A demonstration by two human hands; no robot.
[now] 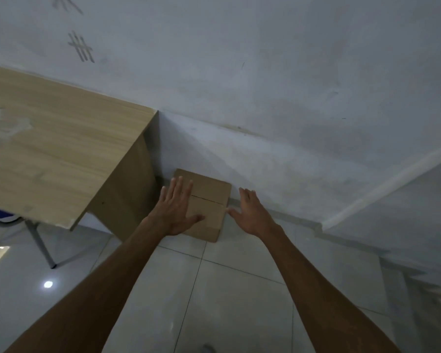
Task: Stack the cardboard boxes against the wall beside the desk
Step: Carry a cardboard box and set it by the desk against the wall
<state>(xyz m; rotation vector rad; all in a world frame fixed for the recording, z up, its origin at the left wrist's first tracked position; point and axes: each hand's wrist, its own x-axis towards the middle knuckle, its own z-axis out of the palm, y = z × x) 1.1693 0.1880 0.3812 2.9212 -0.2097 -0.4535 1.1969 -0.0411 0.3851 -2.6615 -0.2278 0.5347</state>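
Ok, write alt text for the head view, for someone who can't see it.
Two bare arms reach toward a closed cardboard box on the tiled floor, against the wall beside a wooden desk. The left hand is spread flat over the box top; the right hand is open just right of it.

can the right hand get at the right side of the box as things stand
Probably yes. The right hand is open just right of the box, with only bare floor between them. The wall sits behind the box, not in the way.
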